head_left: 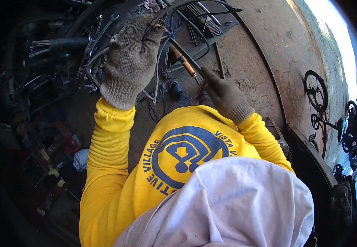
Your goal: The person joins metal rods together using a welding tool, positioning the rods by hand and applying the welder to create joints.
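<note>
My left hand (133,59), in a grey-brown knit glove, is raised and closed on a bent dark metal tube (177,5) at the top. My right hand (227,98), in a matching glove, is lower and to the right, its fingers closed at the lower end of a thin dark rod (186,55) that slopes up toward the left. Alongside this rod lies a copper-coloured cylindrical tool (182,62) with a tapered dark tip near my right fingers. Whether that hand touches the tip cannot be made out. Thin bent rods and cables surround the left glove.
A wrench (104,29) lies among metal tools and scraps at the upper left. A bundle of metal rods (205,19) rests at the top. My shoe (176,89) shows below the work. A bicycle (322,103) stands on the right, and a long dark metal bar (265,59) curves across the floor.
</note>
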A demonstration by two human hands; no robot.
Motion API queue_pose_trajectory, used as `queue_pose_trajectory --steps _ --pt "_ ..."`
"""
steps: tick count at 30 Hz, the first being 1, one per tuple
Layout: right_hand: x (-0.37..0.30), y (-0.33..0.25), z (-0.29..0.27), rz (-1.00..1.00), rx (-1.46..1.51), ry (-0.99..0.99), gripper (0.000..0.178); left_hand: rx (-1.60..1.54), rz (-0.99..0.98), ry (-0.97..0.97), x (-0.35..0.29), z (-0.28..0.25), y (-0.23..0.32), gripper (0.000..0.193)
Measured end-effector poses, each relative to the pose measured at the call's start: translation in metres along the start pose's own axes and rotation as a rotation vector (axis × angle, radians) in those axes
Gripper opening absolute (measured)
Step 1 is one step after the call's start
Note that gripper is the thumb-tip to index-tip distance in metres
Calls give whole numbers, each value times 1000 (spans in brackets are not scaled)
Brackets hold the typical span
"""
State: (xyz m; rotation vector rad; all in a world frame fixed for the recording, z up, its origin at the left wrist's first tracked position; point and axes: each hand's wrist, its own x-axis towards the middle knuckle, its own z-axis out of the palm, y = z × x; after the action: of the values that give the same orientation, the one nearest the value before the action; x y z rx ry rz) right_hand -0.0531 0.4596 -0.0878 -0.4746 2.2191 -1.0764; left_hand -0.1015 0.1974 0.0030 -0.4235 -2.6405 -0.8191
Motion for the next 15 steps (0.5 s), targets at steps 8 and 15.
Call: queue_pose_trajectory --steps 8,15 --pt "28 -2 -2 110 194 158 54 290 129 -139 -1 -6 1 35" --pt "66 -16 11 101 91 136 51 36 -10 -42 0 0 1 21"
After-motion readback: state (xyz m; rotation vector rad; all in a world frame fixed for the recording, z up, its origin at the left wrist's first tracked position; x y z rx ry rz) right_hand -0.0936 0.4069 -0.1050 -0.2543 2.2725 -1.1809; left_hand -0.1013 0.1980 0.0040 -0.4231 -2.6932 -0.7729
